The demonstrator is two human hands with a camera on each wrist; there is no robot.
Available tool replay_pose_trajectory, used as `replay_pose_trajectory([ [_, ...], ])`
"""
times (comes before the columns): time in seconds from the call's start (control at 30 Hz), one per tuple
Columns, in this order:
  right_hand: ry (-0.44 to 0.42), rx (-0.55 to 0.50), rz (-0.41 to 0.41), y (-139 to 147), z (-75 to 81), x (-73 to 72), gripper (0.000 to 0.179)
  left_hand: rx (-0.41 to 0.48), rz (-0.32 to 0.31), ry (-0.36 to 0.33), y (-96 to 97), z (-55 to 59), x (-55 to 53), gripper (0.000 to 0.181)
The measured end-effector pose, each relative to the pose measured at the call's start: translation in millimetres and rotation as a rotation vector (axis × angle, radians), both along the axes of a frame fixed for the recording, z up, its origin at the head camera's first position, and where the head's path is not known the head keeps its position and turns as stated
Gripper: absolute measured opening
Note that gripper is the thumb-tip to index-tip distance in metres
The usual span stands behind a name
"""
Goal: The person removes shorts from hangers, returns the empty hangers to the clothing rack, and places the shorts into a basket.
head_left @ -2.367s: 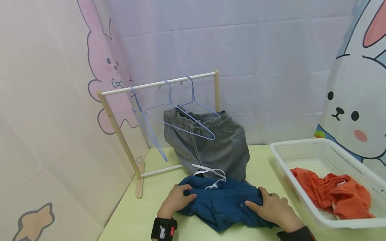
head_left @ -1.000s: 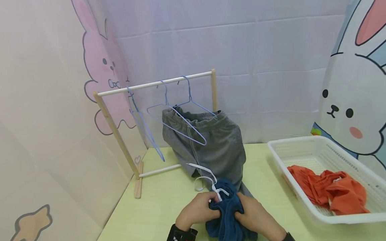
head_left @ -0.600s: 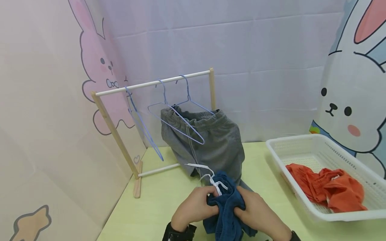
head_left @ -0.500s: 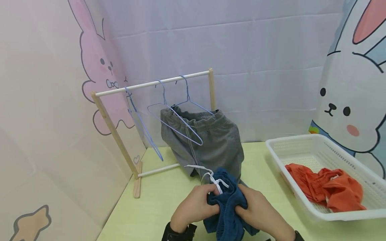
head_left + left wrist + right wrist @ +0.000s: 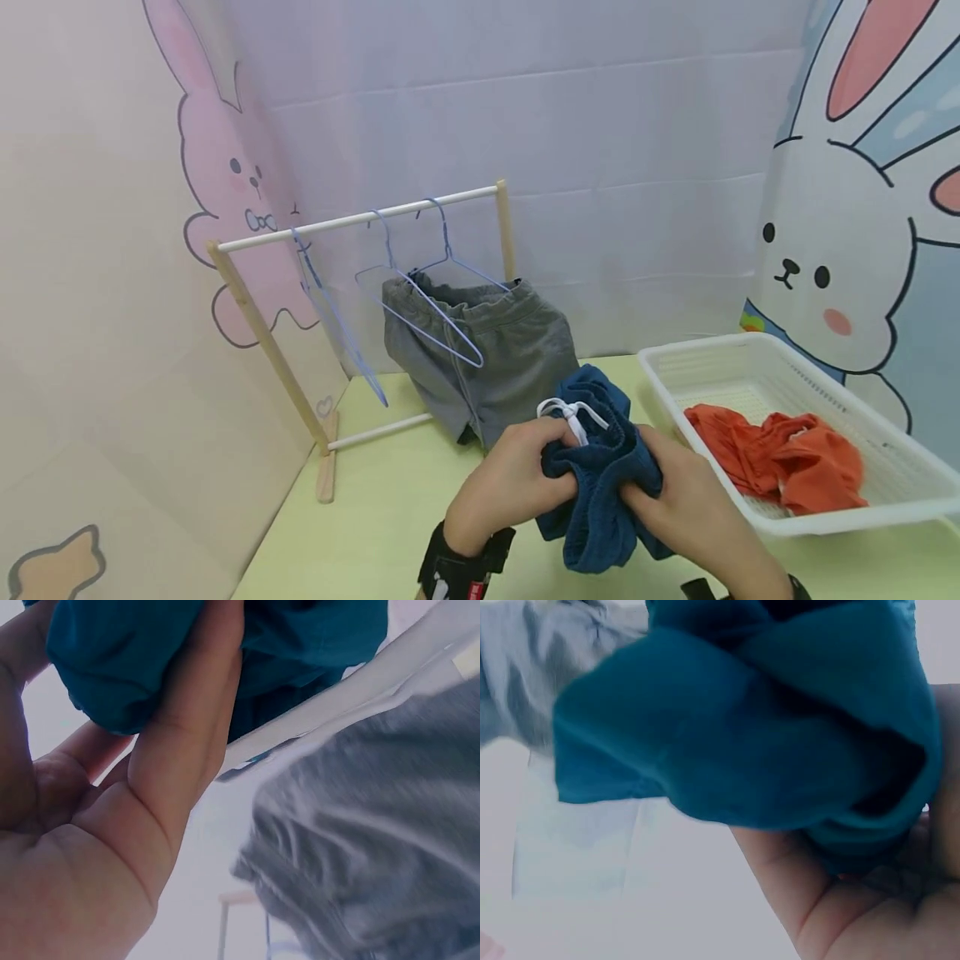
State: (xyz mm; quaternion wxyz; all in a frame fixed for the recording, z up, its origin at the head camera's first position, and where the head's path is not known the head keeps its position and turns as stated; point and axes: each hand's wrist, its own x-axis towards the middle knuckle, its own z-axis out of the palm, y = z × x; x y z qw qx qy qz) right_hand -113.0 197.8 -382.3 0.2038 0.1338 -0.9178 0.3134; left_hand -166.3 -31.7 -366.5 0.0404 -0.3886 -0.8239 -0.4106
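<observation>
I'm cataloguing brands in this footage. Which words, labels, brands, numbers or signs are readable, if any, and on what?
No text is readable.
Red tag on the black left wristband: pale marks, too small to read.
White mark beside it: cut off, unreadable.
Blue garment: no lettering shows.

Bright, even light for you in the head view, washing softly over the backdrop (image 5: pixel 600 125) and the tabletop (image 5: pixel 367 525), with faint, soft-edged shading by the basket (image 5: pixel 885 512), and edges crisp enough to read. Over to your left wrist: hazy, violet-tinged, your left hand (image 5: pixel 112 832) dim against washed-out white, the grey shorts (image 5: pixel 367 817) soft and streaky! Now your right wrist: background nearly blown out, blue cloth (image 5: pixel 742 735) soft and teal, its deepest folds almost black, shadow darkening your right hand's (image 5: pixel 877 922) creases.
</observation>
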Motion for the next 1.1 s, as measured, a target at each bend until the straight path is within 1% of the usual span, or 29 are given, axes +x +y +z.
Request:
replay_pose_trajectory([
  [0.1,0.006,-0.015,-0.047,8,5.0,-0.8,0.046,0.002,-0.006,0.014,13.4,6.5,-8.1,0.027],
  [0.2,0.02,-0.02,-0.094,18,9.2,-3.5,0.049,0.009,-0.017,0.006,29.6,11.7,-18.5,0.026],
  [0.43,0.059,-0.032,-0.189,45,19.1,-18.3,0.041,0.016,-0.036,0.01,73.4,22.5,-43.4,0.025],
  [0.53,0.036,-0.053,-0.219,56,21.8,-24.2,0.044,0.014,-0.039,0.012,94.6,25.8,-54.7,0.026],
  [0.63,-0.02,-0.084,-0.222,66,23.7,-30.5,0.056,0.014,-0.025,0.025,117.2,27.0,-67.1,0.029],
  [0.77,-0.082,-0.119,-0.237,79,24.8,-41.5,0.072,0.026,0.007,0.042,146.5,23.6,-83.6,0.034],
  [0.83,-0.095,-0.131,-0.266,84,24.0,-47.4,0.073,0.039,0.026,0.052,159.5,19.4,-90.9,0.038],
  [0.93,-0.087,-0.174,-0.306,89,20.9,-56.4,0.07,0.07,0.063,0.054,176.1,11.5,-99.0,0.043],
  [1.03,-0.056,-0.225,-0.343,92,16.5,-66.6,0.066,0.099,0.095,0.007,189.6,4.5,-105.3,0.053],
  [1.1,-0.035,-0.248,-0.364,94,13.9,-74.3,0.065,0.116,0.113,-0.049,197.5,1.2,-108.9,0.062],
])
